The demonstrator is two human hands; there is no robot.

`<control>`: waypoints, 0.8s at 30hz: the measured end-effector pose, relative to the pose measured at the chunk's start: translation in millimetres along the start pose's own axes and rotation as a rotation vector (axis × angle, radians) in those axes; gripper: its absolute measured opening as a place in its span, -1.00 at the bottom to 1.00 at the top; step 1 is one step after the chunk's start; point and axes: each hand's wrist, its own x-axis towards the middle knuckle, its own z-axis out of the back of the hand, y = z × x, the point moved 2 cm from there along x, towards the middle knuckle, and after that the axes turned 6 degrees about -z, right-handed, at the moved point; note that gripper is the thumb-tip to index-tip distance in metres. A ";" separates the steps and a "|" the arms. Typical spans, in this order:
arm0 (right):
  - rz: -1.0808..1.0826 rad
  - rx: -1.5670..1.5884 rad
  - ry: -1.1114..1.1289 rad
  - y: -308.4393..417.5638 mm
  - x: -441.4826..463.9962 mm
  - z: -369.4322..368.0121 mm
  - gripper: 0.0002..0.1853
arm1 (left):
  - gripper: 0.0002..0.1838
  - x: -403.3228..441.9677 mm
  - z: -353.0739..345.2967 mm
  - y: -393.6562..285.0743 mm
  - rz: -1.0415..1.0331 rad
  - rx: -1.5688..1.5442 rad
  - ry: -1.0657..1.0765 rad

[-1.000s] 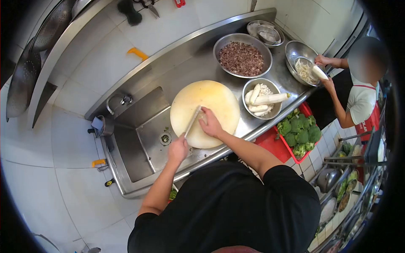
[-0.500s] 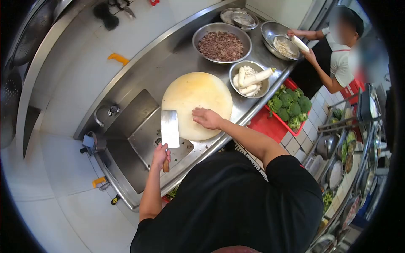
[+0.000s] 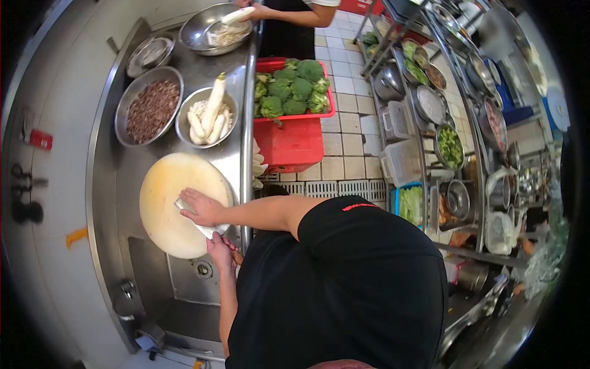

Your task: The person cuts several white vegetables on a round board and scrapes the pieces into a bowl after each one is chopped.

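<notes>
My left hand (image 3: 220,251) grips the wooden handle of a cleaver, closed around it. The cleaver's steel blade (image 3: 208,231) is tilted over the round chopping board (image 3: 169,184), partly covered by my other hand. My right hand (image 3: 203,208) lies over the blade with fingers stretched out, close to the board. Whether its palm presses on the steel or the board, I cannot tell. Beyond the board stand a bowl (image 3: 229,130) with whole peeled white radishes over pale pieces and a large bowl (image 3: 126,132) of chopped reddish-brown pieces.
A sink (image 3: 190,317) lies beside the board, with a faucet (image 3: 127,289). Broccoli (image 3: 298,89) fills a red crate on the right, above a red box (image 3: 289,144). Across the tiled floor stands a rack of bowls. A co-worker's hand (image 3: 261,11) holds a white radish over a metal bowl.
My view has turned to the right. The cleaver has moved from beside the board's edge to over the board, and my right hand now lies across its blade.
</notes>
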 end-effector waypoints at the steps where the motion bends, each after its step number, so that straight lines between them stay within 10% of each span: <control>1: -0.025 0.018 -0.039 -1.0 2.3 3.4 -0.30 | -0.83 2.1 -6.0 -1.7 0.003 0.002 -0.001; 24: 0.173 -0.177 -0.636 -37.1 219.1 205.8 -0.81 | -0.85 79.6 -148.7 -206.2 -0.257 0.316 0.142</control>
